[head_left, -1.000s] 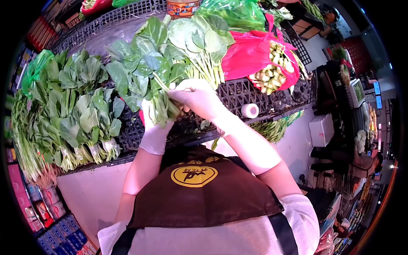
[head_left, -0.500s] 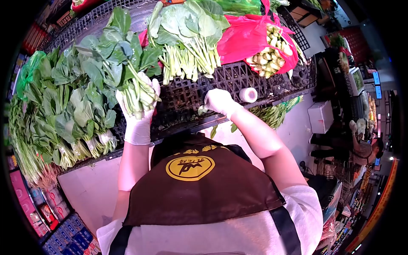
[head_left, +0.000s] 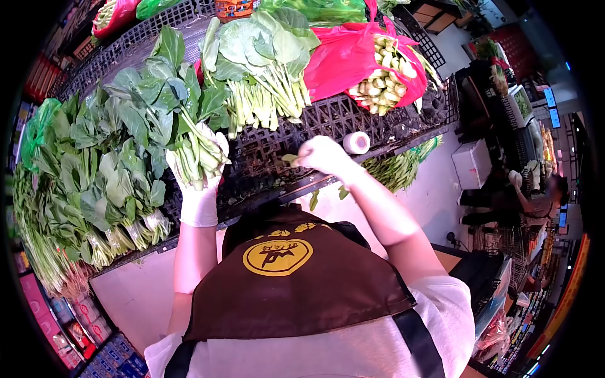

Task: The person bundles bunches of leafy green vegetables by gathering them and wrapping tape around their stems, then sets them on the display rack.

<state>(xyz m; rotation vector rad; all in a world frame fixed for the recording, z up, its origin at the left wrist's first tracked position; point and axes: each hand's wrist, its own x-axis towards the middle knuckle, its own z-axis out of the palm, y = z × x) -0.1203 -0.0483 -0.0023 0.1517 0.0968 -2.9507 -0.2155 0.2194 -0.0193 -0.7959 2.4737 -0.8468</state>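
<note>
Gloved in white, my left hand point(head_left: 200, 200) is wrapped round the stems of a bunch of leafy greens point(head_left: 198, 151), whose leaves point up and away from me. My right hand point(head_left: 324, 155), also gloved, is closed above the black crate surface, with a small piece of green leaf point(head_left: 290, 158) at its fingertips. Just right of it stands a white roll of tape point(head_left: 357, 143). Loose leafy stems point(head_left: 261, 101) lie beyond my hands. Tied bunches of greens point(head_left: 120, 189) are lined up at the left.
A pink bag point(head_left: 343, 60) of thick stems lies at the back right, beside green plastic bags point(head_left: 328, 11). More greens point(head_left: 403, 167) sit below the crate's edge point(head_left: 403, 143). A white box point(head_left: 471, 165) and another person point(head_left: 542, 208) are at the far right.
My left hand has moved left and down with the bunch. My right hand has left the bunch, moved right, and now has a leaf piece at its fingers.
</note>
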